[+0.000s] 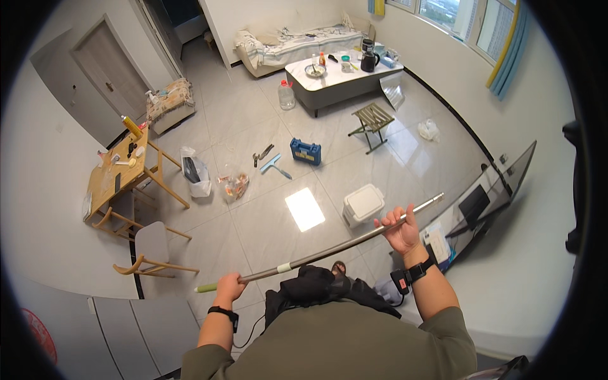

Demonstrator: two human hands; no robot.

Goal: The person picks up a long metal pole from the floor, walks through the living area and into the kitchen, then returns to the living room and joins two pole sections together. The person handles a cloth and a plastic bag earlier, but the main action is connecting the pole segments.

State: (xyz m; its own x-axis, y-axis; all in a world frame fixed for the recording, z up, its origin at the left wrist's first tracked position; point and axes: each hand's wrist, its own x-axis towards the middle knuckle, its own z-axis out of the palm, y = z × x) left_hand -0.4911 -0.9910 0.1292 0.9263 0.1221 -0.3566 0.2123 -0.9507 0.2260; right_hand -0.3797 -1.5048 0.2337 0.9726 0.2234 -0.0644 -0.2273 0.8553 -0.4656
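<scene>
A long metal telescopic pole [335, 249] with a pale collar and a green end grip slants across in front of me, its right end higher in the picture. My left hand [230, 287] is closed round it near the green end. Toward the bare metal end, my right hand [401, 237] grips the pole from below, some fingers curled over it. Beyond the pole, on the tiled floor, lie a light blue squeegee [276, 167], a dark hand tool [263, 154] and a blue tool case [306, 152]. None of these touches my hands.
A white lidded bin [363, 204] stands just beyond my right hand. Farther off are a folding stool [372, 120] and a coffee table [345, 88]. At left are a wooden table [104, 180], a chair [152, 242] and plastic bags [234, 183]; a television [522, 164] is at right.
</scene>
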